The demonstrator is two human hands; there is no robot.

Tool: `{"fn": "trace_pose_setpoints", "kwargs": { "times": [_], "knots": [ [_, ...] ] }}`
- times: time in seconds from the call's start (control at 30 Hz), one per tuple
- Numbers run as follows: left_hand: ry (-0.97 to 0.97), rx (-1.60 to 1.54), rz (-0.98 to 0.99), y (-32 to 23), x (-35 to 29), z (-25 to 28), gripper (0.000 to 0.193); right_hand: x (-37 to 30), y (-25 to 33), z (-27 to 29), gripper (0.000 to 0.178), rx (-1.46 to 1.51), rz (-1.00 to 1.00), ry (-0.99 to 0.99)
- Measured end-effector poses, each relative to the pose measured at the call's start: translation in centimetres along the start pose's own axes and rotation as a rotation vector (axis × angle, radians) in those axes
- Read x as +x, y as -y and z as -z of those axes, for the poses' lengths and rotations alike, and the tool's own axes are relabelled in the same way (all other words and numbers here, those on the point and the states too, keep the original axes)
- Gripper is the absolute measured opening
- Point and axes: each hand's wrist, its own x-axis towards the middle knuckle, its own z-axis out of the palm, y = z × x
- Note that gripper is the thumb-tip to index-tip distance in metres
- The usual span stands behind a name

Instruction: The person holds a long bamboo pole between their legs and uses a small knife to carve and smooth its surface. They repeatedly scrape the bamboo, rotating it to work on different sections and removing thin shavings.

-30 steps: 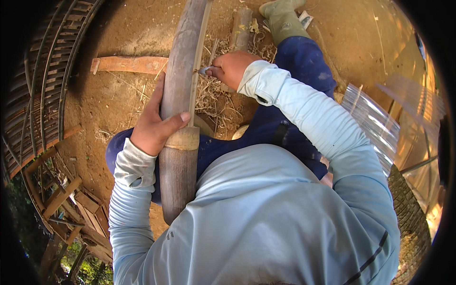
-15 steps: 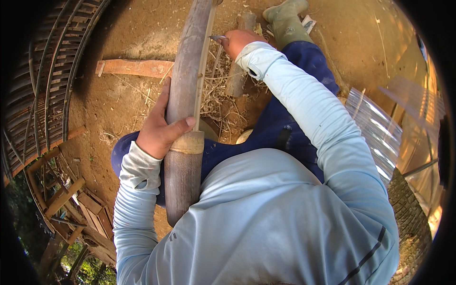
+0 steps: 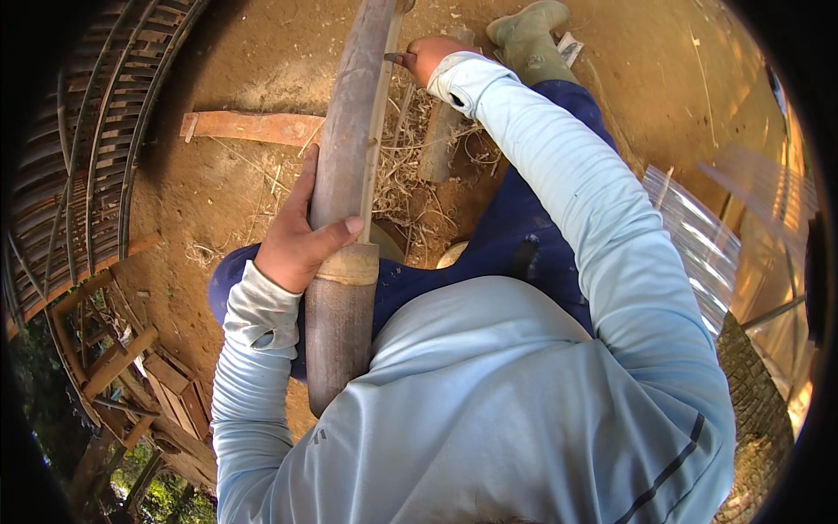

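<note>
Left hand [image 3: 299,243] clamped on bamboo pole [image 3: 342,175], right hand [image 3: 429,59] closed on small blade [image 3: 391,58] at pole's edge; shavings [image 3: 408,203] on dirt floor [image 3: 655,96] below grips, slatted rack [image 3: 103,148] left

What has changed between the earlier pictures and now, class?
The right hand, holding a knife, moved along the bamboo pole, away from the body. Nothing was visibly taken up or let go. The left hand stayed gripping the pole near its node.

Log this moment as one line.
left hand: holding bamboo pole | right hand: holding small blade beside pole's pale edge | shavings: on ground
</note>
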Motion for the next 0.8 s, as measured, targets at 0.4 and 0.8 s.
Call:
{"fn": "trace_pose_setpoints", "kwargs": {
  "times": [0.4,0.8],
  "knots": [
    [-0.005,0.047,0.012,0.3,-0.1,-0.1,0.11,-1.5,0.8,-0.3,0.044,0.106,0.055,0.128],
    [0.009,0.008,0.006,0.1,-0.1,0.0,0.11,-3.7,0.4,-0.7,0.043,0.255,0.114,0.068]
  ]
}}
